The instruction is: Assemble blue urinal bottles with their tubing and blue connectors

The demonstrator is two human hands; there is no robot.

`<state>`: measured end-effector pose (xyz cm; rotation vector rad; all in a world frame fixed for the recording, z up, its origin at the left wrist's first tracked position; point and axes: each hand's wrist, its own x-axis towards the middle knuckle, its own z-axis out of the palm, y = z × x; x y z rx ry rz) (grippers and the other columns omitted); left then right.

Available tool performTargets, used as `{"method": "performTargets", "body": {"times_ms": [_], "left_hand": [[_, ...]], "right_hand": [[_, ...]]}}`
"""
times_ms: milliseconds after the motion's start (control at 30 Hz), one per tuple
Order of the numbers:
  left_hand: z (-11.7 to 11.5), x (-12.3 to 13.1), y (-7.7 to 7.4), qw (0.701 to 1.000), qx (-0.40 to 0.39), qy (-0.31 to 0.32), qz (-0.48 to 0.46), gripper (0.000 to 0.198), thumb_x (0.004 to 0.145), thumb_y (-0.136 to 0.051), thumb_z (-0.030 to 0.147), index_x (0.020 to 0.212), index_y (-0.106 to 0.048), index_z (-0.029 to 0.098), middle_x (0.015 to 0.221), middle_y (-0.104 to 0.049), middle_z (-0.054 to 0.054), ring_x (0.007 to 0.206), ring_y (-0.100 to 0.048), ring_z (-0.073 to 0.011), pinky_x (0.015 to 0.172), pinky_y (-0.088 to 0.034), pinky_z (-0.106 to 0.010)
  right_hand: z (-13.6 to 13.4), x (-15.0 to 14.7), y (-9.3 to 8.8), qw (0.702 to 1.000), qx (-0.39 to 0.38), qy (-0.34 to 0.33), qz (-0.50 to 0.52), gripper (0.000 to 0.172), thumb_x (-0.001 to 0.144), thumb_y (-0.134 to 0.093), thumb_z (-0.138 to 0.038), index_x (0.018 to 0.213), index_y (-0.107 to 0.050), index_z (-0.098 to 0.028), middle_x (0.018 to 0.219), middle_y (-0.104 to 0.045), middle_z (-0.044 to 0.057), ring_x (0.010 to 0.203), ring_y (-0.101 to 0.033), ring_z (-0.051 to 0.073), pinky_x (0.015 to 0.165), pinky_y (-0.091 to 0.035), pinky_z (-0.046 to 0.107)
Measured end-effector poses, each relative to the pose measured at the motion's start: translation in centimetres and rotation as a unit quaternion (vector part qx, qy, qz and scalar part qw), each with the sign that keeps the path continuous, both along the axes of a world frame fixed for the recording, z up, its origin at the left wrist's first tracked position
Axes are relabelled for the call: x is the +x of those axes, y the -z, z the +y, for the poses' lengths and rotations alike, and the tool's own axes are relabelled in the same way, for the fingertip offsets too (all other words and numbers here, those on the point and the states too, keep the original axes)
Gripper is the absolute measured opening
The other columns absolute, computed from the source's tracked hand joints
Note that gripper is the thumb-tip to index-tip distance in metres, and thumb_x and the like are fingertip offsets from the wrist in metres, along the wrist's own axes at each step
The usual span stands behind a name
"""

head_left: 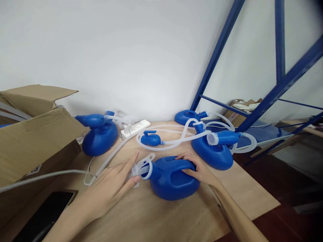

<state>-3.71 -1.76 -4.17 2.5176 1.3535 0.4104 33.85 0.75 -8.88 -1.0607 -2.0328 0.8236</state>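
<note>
A blue plastic jug [171, 181] with a handle lies on the wooden table [156, 218] in front of me. My right hand [195, 168] grips the jug's handle from the right. My left hand [111, 188] reaches toward the jug's spout, fingers extended and touching the translucent white fitting [142, 166] at its mouth. A white tube [111, 158] runs under my left hand toward the back.
Three more blue jugs [99, 134] [213, 149] [188, 117] and a small blue part [150, 138] lie behind, tangled with white tubing [176, 134]. A white power strip [135, 127] sits by the wall. An open cardboard box [35, 134] stands left; a dark phone [47, 211] lies near me. A blue rack [264, 97] stands right.
</note>
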Motion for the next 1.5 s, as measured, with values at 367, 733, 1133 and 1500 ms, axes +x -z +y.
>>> {"method": "performTargets", "body": {"times_ms": [367,733,1133,1500], "left_hand": [[1.2,5.0,-2.3,0.967,0.068,0.060,0.236,0.091,0.098,-0.043,0.075,0.155,-0.047,0.005,0.108,-0.077,-0.023,0.090,-0.077,-0.0391,0.070,-0.058,-0.043],[0.8,5.6,-3.6,0.984,-0.004,0.069,0.166,0.065,0.098,-0.047,0.071,0.129,-0.064,0.016,0.116,-0.074,-0.015,0.106,-0.072,-0.0399,0.084,-0.057,-0.053],[1.7,6.2,-3.4,0.993,-0.058,0.079,-0.061,0.023,0.103,-0.045,0.031,0.104,-0.067,0.024,0.107,-0.074,-0.003,0.101,-0.068,-0.0237,0.092,-0.046,-0.041],[2.8,7.0,-2.4,0.989,-0.121,0.021,-0.084,0.023,0.083,-0.051,0.028,0.065,-0.039,0.022,0.070,-0.053,0.002,0.068,-0.049,-0.0172,0.064,-0.031,-0.034]], "right_hand": [[-0.5,-1.9,-1.0,1.000,0.003,-0.017,-0.009,0.030,0.096,-0.068,-0.052,0.094,-0.064,-0.023,0.116,-0.072,0.010,0.112,-0.065,0.031,0.100,-0.048,0.046],[-0.6,-1.7,-2.8,0.997,-0.029,-0.066,-0.030,0.068,0.096,-0.041,-0.080,0.130,-0.060,-0.024,0.128,-0.066,0.012,0.121,-0.061,0.031,0.107,-0.047,0.048],[-0.2,-8.3,-5.2,0.990,-0.096,0.009,-0.106,0.037,0.102,-0.056,-0.056,0.114,-0.074,-0.026,0.113,-0.078,0.003,0.106,-0.071,0.026,0.095,-0.052,0.039],[-0.4,-9.0,-4.9,0.975,-0.084,0.096,-0.184,0.050,0.083,-0.074,-0.066,0.109,-0.074,-0.023,0.108,-0.078,0.008,0.101,-0.072,0.033,0.084,-0.054,0.042]]}}
